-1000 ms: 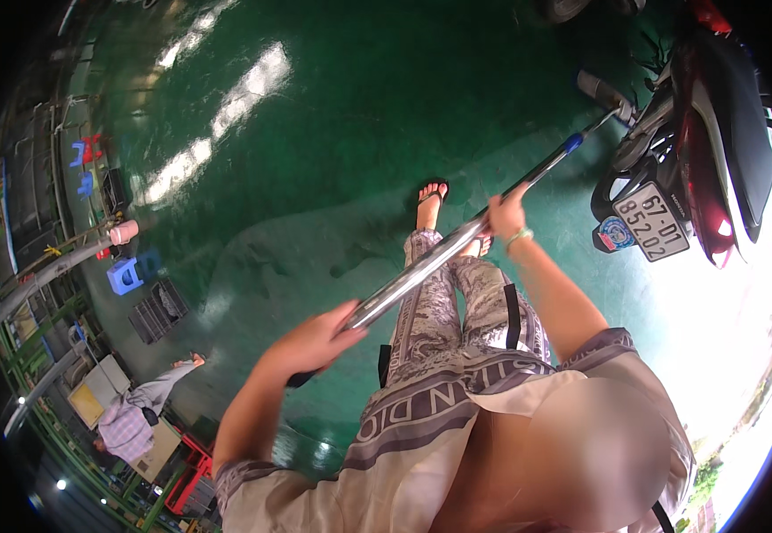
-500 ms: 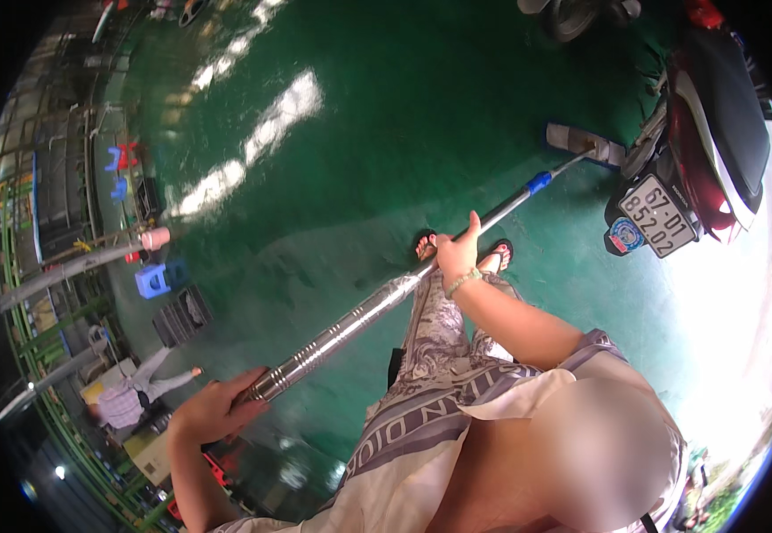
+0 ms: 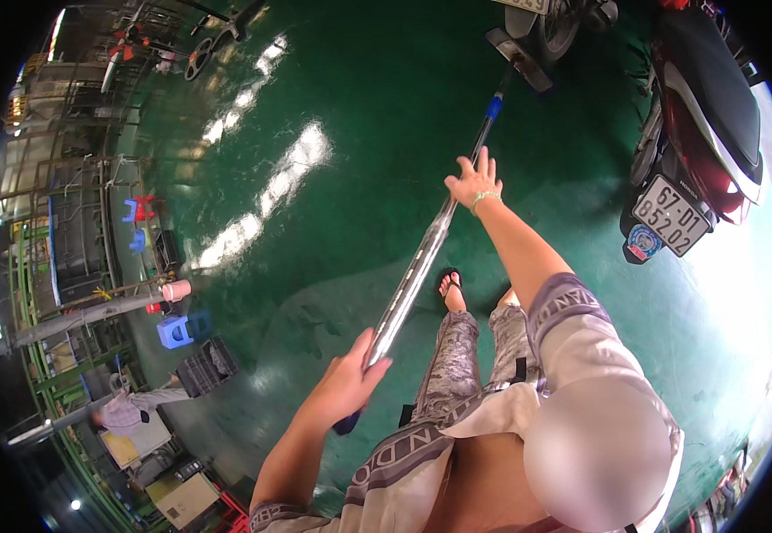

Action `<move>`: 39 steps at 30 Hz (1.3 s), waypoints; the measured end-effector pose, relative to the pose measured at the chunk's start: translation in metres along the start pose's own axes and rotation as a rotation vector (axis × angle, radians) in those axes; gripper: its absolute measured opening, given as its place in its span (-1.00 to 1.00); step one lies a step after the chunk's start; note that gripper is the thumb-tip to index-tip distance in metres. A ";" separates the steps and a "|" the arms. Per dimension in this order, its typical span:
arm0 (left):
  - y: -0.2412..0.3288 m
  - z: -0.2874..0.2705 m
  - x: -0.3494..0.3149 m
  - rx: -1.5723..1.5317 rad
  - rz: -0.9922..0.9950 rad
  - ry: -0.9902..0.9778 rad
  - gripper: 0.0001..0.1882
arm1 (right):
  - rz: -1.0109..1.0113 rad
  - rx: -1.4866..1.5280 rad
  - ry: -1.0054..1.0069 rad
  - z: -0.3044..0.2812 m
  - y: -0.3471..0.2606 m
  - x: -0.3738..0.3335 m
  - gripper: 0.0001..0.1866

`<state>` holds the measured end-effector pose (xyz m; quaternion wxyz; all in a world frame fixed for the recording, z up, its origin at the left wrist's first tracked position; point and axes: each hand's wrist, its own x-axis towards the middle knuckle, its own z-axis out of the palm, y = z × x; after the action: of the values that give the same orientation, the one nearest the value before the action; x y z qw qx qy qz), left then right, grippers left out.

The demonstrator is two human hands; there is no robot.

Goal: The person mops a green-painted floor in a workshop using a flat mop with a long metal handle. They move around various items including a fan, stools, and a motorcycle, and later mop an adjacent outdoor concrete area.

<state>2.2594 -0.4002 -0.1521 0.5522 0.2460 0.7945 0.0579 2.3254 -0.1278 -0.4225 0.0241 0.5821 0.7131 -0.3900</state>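
Note:
A flat mop [image 3: 419, 265] with a long silver handle and a blue collar slants away across the green floor. Its flat rectangular head [image 3: 519, 60] lies on the floor at the far end, close to a motorbike wheel. Near the handle's lower end, my left hand [image 3: 346, 380] is closed around the pole; a dark end piece sticks out below it. Farther up, my right hand [image 3: 476, 186] lies against the pole with its fingers spread and the arm stretched forward. Part of the handle is hidden behind that hand.
A dark red and black motorbike [image 3: 705, 115] stands at the right, another motorbike's wheel [image 3: 560, 31] beyond the mop head. At the left are a blue stool [image 3: 175, 330], a dark crate [image 3: 206, 366], green metal racks and a person [image 3: 126, 410]. My sandalled feet [image 3: 451, 289] stand on the floor.
The mop head has moved forward and left, away from the red motorbike toward the other wheel. The handle has swung steeper. My right hand has reached forward and its fingers have spread; my left moved right.

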 end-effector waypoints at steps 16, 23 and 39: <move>-0.036 -0.169 -0.065 0.706 0.289 0.058 -0.40 | -0.647 -0.140 0.063 0.013 0.055 -0.099 -0.69; 0.019 -0.178 -0.061 0.979 0.436 0.177 -0.38 | -0.362 -0.078 0.327 0.031 0.046 -0.073 -0.72; 0.135 -0.059 -0.383 0.899 0.096 0.665 -0.37 | -0.805 0.477 0.291 -0.080 0.043 -0.288 -0.83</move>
<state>2.3531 -0.4464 0.2444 0.1097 0.4616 0.8603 -0.1868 2.4880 -0.3135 -0.2489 -0.3627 0.2981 0.7681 -0.4355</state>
